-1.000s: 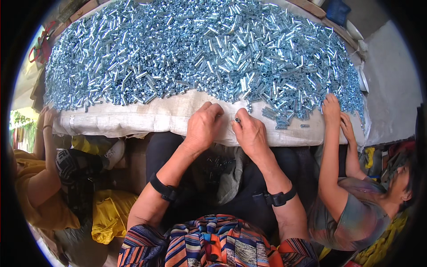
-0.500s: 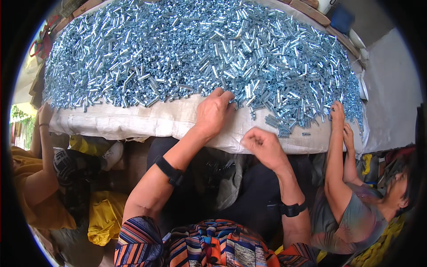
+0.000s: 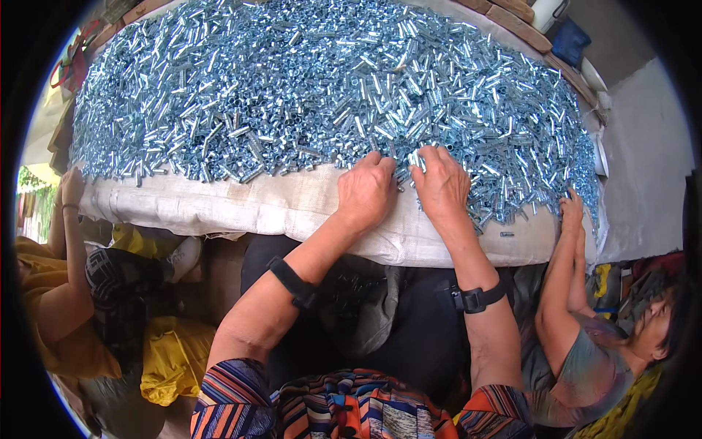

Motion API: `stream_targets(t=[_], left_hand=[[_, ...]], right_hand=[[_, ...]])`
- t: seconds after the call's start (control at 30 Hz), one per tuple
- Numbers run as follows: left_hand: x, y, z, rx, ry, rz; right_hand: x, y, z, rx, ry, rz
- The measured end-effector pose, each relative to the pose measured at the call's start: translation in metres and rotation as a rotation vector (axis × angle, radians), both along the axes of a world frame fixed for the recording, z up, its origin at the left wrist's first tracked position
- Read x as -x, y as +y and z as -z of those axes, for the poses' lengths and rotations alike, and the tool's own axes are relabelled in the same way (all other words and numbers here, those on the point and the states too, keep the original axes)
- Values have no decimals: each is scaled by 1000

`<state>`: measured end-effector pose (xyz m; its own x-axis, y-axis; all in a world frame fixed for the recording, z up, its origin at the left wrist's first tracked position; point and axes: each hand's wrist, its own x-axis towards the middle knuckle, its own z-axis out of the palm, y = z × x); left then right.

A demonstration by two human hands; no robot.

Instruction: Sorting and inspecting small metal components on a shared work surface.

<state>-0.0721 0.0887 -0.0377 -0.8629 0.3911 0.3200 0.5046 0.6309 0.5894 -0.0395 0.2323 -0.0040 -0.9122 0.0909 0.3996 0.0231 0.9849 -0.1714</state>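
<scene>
A broad heap of small shiny bluish metal tubes (image 3: 292, 88) covers the cloth-topped table in front of me. My left hand (image 3: 367, 192) rests at the heap's near edge with its fingers curled together; whatever is in its fingertips is hidden. Close beside it on the right, my right hand (image 3: 442, 183) has its fingers bent and pinched at the heap. A bright metal tube (image 3: 415, 159) shows at those fingertips. Black bands circle both my forearms.
Whitish cloth (image 3: 270, 208) hangs over the table's near edge. A person (image 3: 585, 344) at the right reaches into the heap; another person's arm (image 3: 66, 285) reaches in at the left. A yellow bag (image 3: 175, 358) sits low left. Bricks (image 3: 504, 22) line the far edge.
My right hand has moved up and forward from the cloth edge to the heap, beside my left hand. My left hand has shifted slightly right. The right-hand person's hands have moved a little.
</scene>
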Motion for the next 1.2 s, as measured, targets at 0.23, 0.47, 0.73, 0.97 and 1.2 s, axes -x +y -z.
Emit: stream_targets(t=[0.23,0.47,0.73,0.97,1.2], left_hand=[[-6,-50,-5,32,-54,-35],[-11,-60,-7,104,-15,24],[-18,-57,-10,108,2,-16],[-26,-44,1,39,-17,144],[-25,-24,1,179,-14,40]], right_hand=[[-13,-10,11,-29,9,-46],[-38,-14,5,554,-35,-54],[-91,-8,23,1181,-145,-42],[-103,-2,21,1408,-135,-56],[-104,-4,23,1360,-129,-63]])
